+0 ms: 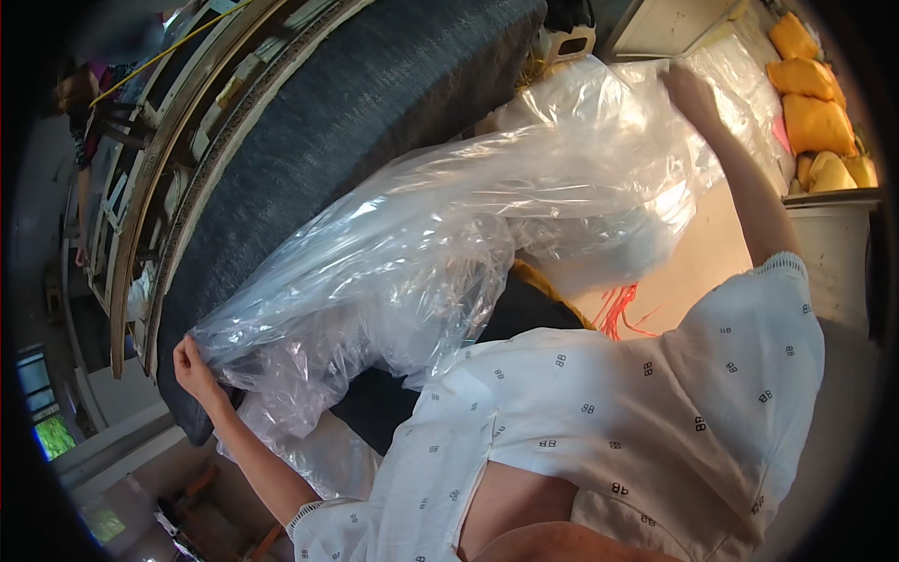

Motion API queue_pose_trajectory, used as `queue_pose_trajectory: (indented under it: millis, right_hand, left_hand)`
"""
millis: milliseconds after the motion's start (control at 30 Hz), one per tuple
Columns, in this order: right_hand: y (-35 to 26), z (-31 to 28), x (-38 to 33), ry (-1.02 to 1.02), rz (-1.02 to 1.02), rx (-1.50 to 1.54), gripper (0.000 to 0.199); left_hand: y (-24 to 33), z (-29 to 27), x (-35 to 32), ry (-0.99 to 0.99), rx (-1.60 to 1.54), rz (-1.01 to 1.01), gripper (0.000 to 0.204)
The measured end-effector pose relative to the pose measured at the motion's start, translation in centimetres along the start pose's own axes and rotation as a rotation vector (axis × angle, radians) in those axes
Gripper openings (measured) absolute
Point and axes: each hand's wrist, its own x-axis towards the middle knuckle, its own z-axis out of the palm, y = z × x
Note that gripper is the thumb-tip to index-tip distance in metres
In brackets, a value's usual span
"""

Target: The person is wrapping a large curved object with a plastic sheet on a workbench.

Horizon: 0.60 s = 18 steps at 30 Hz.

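A large clear plastic sheet (421,215), shiny and crumpled, stretches slantwise across the view between my two arms. At its lower left end my left hand (195,373) is closed, pinching a gathered edge at the rim of the dark covered table (356,112). My right arm reaches far to the upper right, where my right hand (691,96) grips the sheet's other end; its fingertips are partly hidden. Between the hands the plastic bunches up and hangs in folds over my dark-clothed lap (379,407).
Several yellow-orange bundles (813,112) are stacked at the right, above a pale cabinet (833,253). Red strings (618,311) lie on the light floor beside me. Wooden rails (140,234) border the table's far left side, and another person (89,122) is beyond them.
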Motion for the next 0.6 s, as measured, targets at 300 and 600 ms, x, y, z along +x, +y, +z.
queue_pose_trajectory:
  millis: [300,600]
  right_hand:
    - [-14.9,-19.3,20.9,1.162,-0.133,1.115,0.045]
    - [-19.7,-7.1,20.8,-0.158,-0.229,0.407,0.052]
  left_hand:
    - [-5.8,-5.7,-3.3,0.155,0.035,-0.189,0.026]
    - [-17.8,-17.3,-4.5,0.138,0.093,-0.293,0.025]
